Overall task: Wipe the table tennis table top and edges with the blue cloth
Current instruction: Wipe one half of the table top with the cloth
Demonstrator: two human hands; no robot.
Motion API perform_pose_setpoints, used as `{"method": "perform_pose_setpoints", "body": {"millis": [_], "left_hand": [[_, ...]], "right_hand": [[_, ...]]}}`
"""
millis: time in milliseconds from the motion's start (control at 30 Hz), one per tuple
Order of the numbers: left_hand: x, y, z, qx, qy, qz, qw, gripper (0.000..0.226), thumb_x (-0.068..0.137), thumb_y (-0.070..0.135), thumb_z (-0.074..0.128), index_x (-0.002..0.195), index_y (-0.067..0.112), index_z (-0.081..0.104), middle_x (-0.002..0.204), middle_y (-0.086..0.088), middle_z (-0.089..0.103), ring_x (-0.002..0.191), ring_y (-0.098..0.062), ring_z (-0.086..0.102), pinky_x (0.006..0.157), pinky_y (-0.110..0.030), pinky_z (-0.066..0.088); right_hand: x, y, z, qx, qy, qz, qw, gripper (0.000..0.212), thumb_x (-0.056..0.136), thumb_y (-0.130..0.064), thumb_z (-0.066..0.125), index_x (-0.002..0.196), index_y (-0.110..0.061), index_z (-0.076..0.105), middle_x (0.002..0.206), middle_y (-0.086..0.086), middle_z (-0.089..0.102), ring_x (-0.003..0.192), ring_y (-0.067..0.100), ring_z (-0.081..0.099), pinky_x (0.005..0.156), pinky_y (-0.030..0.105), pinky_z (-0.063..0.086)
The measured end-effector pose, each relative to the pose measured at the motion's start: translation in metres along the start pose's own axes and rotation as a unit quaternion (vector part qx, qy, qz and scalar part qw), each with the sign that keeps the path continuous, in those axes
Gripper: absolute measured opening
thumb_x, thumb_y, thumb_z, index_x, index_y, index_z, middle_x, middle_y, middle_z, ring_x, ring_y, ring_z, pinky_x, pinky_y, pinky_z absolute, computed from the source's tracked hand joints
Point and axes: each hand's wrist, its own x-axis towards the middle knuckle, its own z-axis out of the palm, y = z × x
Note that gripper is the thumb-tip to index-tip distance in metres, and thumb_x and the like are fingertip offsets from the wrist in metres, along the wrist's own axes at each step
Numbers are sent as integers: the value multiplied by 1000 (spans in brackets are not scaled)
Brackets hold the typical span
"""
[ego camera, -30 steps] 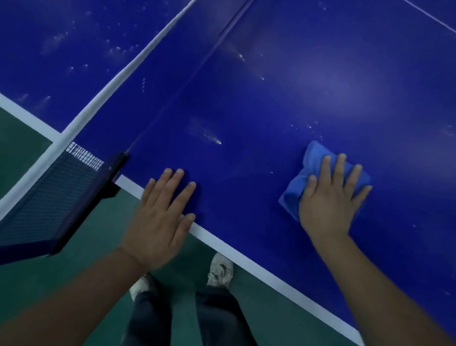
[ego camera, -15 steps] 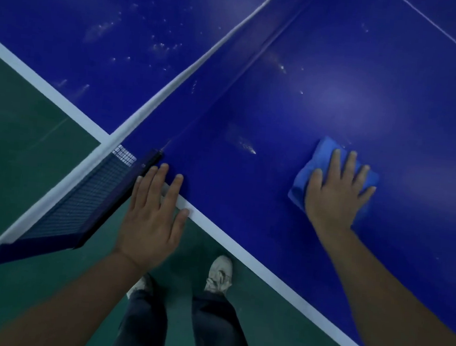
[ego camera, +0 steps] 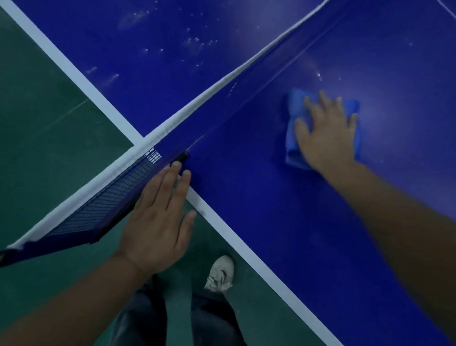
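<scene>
Right hand [ego camera: 327, 132] flat, fingers spread, pressing blue cloth [ego camera: 295, 109] onto counter [ego camera: 272, 218], right of net [ego camera: 108, 201]. Left hand [ego camera: 159, 219] flat, fingers straight and close together, fingertips at counter edge, just beside net.

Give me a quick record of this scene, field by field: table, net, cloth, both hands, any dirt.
table: blue top, white edge line
net: white top band, end overhangs the table's side
cloth: blue, folded, lying on the table
right hand: flat, fingers spread, pressing the cloth
left hand: fingers straight, tips at the table's edge by the net
specks: white, mostly beyond the net
</scene>
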Motion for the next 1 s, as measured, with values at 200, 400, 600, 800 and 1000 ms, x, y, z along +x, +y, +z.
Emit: {"method": "perform_pose_setpoints", "body": {"millis": [200, 400, 600, 800, 1000], "left_hand": [[2, 0, -6, -29, -9, -2, 1000, 65, 101, 34, 30, 151, -7, 30, 157, -25, 31, 146, -37, 31, 119, -52, 28], [1, -7, -12, -36, -18, 21, 999, 65, 102, 34, 28, 151, -8, 27, 157, -25, 32, 146, -35, 31, 119, -49, 28], [3, -8, -15, -63, -11, 27, 998, 65, 101, 32, 30, 151, -8, 26, 157, -24, 33, 145, -35, 32, 121, -44, 22], [2, -10, -15, -78, -23, 3, 997, 67, 103, 39, 25, 152, -6, 27, 158, -21, 32, 146, -34, 32, 122, -42, 21], [3, -6, -18, -52, -26, 15, 998, 67, 101, 40, 31, 153, -4, 28, 156, -22, 34, 145, -35, 31, 122, -46, 23]], "right_hand": [[-76, -109, 35, -20, 16, -165, 986, 61, 104, -54, 15, 159, -30, 25, 167, 6, 18, 153, 39, 12, 118, 68, 9], [-75, -59, 23, -75, 2, -273, 959, 58, 102, -52, 24, 157, -31, 25, 165, 4, 26, 151, 38, 21, 117, 67, 17], [-48, -102, 25, -9, 22, -21, 999, 61, 103, -54, 15, 160, -32, 17, 169, 1, 9, 154, 37, 4, 119, 67, 5], [-142, -106, 37, -26, -16, -377, 926, 57, 101, -49, 42, 154, -29, 38, 164, 4, 29, 152, 37, 19, 119, 65, 12], [-60, -81, 22, -19, 22, 17, 999, 63, 102, -54, 15, 160, -30, 16, 169, -1, 5, 154, 39, -1, 119, 67, 3]]}}
